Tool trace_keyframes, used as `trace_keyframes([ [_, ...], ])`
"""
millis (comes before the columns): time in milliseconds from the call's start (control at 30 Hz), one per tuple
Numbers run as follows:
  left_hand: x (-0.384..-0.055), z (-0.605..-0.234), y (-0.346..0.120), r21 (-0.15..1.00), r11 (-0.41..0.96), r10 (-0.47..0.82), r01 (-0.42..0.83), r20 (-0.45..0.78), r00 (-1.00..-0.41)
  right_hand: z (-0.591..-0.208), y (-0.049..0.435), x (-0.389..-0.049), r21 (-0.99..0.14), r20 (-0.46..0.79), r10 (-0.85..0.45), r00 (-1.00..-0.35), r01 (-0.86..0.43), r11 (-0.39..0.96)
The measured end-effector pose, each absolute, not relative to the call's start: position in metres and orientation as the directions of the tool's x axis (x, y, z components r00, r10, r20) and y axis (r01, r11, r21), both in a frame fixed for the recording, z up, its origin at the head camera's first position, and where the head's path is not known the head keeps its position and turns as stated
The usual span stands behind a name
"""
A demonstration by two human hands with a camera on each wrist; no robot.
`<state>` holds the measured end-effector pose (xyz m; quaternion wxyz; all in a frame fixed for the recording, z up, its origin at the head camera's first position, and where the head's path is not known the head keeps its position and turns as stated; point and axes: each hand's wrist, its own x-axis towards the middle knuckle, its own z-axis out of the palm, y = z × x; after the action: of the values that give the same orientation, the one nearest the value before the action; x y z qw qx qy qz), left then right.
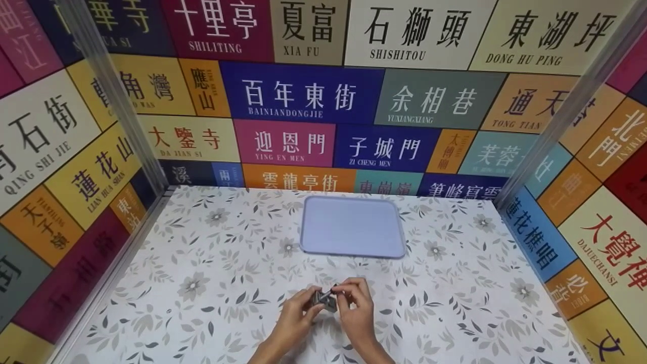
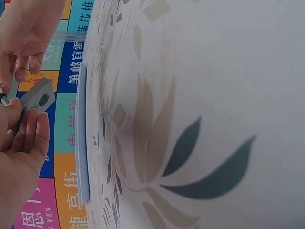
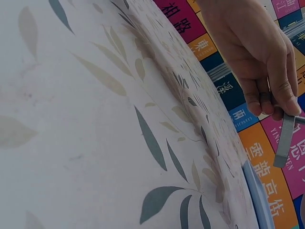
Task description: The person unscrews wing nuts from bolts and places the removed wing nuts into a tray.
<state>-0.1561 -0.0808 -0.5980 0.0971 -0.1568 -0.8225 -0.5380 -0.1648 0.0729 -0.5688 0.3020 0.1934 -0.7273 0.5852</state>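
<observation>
In the head view both hands meet low in front of the tray. My left hand (image 1: 297,312) grips a small grey metal bracket (image 2: 42,95), with a round hole showing in the left wrist view. My right hand (image 1: 356,306) pinches the dark end of a thin metal rod (image 1: 327,293) that lies across the bracket. In the right wrist view, the left thumb and fingers hold the bracket (image 3: 285,143) by one end, and a threaded part (image 3: 300,120) shows beside it at the frame edge. Fingers hide much of both pieces.
A pale lavender tray (image 1: 353,227) lies beyond the hands on a table (image 1: 242,263) with a floral covering. Walls of coloured sign panels (image 1: 303,93) stand behind and on both sides, with metal posts (image 1: 134,111) at the corners.
</observation>
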Motion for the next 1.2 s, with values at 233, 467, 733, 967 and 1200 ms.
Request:
trace_keyframes([
  [233,-0.1567,-0.5977,-0.0818,0.844,0.381,0.153,0.378,0.346,-0.926,-0.5681,0.0752,-0.1621,-0.745,0.659,0.042,-0.751,-0.644,0.177],
  [467,-0.157,-0.5963,-0.0828,0.849,0.383,0.155,0.365,0.33,-0.931,-0.5669,0.0747,-0.161,-0.789,0.605,0.033,-0.795,-0.594,0.157],
  [733,-0.1573,-0.5963,-0.0829,0.844,0.398,0.15,0.359,0.326,-0.933,-0.5678,0.0736,-0.1605,-0.806,0.585,0.049,-0.809,-0.575,0.141],
  [967,-0.1574,-0.5974,-0.0827,0.849,0.382,0.154,0.365,0.331,-0.931,-0.5671,0.0738,-0.1619,-0.786,0.609,0.059,-0.791,-0.592,0.178],
  [1200,-0.1575,-0.5969,-0.083,0.856,0.38,0.156,0.351,0.315,-0.936,-0.5664,0.0729,-0.1621,-0.739,0.655,0.072,-0.752,-0.619,0.264],
])
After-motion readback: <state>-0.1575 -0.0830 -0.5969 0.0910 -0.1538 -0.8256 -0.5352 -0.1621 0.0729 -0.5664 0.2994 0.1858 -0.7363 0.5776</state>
